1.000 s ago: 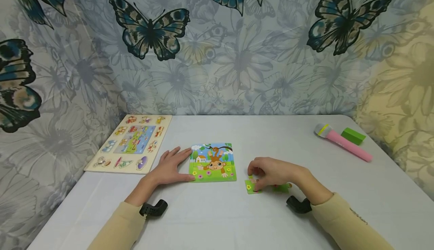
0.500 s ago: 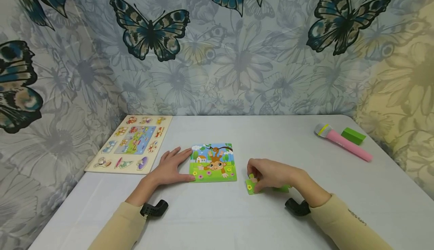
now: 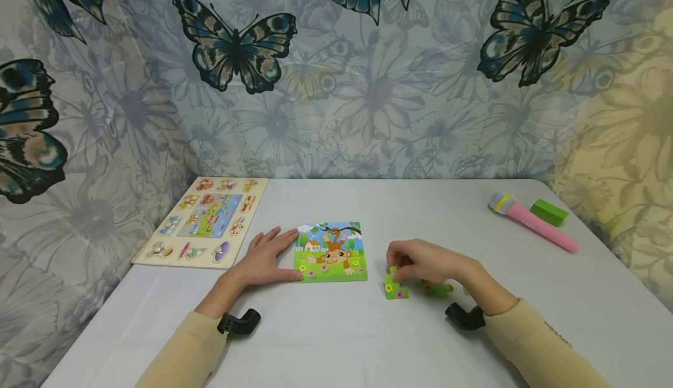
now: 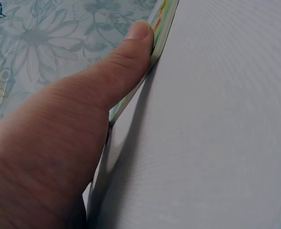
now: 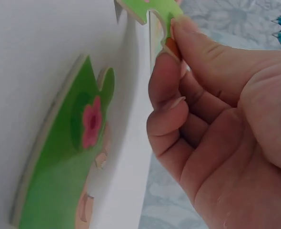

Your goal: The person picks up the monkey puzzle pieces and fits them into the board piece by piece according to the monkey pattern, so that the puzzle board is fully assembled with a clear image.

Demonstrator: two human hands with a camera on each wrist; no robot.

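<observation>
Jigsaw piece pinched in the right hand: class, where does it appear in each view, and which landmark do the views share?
Head: the jigsaw piece is right of centre, lower half, pinched by the right hand.
Left wrist: not in it.
Right wrist: the jigsaw piece is at the top edge, partly cut off.
Shared landmark: the butterfly-print backdrop.

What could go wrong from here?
The right hand pinches a piece by one end, so it might slip or twist. Another piece lies close to that hand and could get knocked. The left hand touches the left side of the puzzle and might nudge it.
</observation>
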